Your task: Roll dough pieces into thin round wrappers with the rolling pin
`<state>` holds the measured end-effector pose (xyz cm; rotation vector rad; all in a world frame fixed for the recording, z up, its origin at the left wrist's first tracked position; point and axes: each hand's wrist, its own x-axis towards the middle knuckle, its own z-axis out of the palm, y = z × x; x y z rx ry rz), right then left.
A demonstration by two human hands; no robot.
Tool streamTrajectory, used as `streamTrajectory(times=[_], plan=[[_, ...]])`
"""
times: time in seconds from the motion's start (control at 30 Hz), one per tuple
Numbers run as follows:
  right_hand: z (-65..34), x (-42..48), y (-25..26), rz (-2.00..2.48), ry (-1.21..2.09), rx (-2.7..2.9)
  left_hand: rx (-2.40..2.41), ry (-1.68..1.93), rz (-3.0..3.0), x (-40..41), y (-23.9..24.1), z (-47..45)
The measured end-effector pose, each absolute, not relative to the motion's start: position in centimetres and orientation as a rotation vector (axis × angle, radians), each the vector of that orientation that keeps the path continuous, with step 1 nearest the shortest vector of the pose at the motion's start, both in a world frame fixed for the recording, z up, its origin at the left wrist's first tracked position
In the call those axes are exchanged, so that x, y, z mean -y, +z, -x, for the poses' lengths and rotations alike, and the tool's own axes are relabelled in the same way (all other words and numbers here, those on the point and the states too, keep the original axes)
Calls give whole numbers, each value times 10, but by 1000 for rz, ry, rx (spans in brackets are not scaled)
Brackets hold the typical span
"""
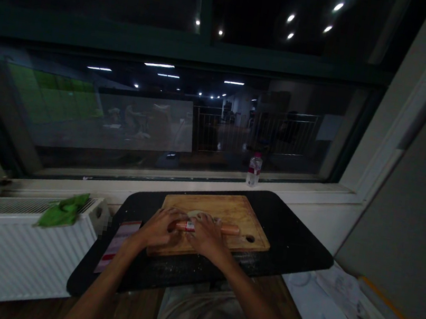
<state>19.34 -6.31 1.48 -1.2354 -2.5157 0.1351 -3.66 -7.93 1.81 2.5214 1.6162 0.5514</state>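
A wooden rolling pin (230, 229) with a small red-and-white label lies crosswise on a wooden cutting board (225, 207). My left hand (161, 225) rests over its left part, fingers bent round it. On its middle, right of the label, my right hand (207, 234) presses with curled fingers. A pale piece of dough (194, 214) shows just beyond the pin, between my hands; the rest of it is hidden by the fingers and pin. The pin's right end sticks out past my right hand, near the board's hole.
The board sits on a black table (289, 240) dusted with flour. A pinkish packet (120, 241) lies at the left. A water bottle (254, 170) stands on the windowsill. Left is a white radiator (22, 254) with a green cloth (64, 210); a white box (330, 299) lies lower right.
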Motion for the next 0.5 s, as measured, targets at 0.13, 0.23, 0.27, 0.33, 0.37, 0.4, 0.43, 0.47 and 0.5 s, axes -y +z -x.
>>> streamTrajectory(times=[0.13, 0.23, 0.27, 0.33, 0.37, 0.4, 0.43, 0.47, 0.5], plan=[[-199, 61, 16, 1171, 227, 2544, -1709, 528, -2549, 82, 19, 32], [-200, 58, 16, 1140, 279, 2550, -1733, 518, -2584, 83, 18, 30], [-200, 57, 15, 1140, 289, 2544, -1739, 519, -2592, 83, 17, 29], [-199, 55, 13, 1149, 293, 2532, -1735, 523, -2610, 83, 16, 28], [-198, 54, 12, 1150, 290, 2531, -1729, 527, -2622, 83, 16, 28], [-198, 54, 11, 1151, 285, 2532, -1722, 534, -2635, 83, 15, 27], [-197, 53, 10, 1150, 278, 2533, -1714, 541, -2652, 83, 15, 27], [-197, 53, 10, 1147, 270, 2534, -1706, 551, -2672, 83, 16, 26], [-197, 52, 10, 1146, 265, 2534, -1695, 562, -2694, 83, 16, 25]])
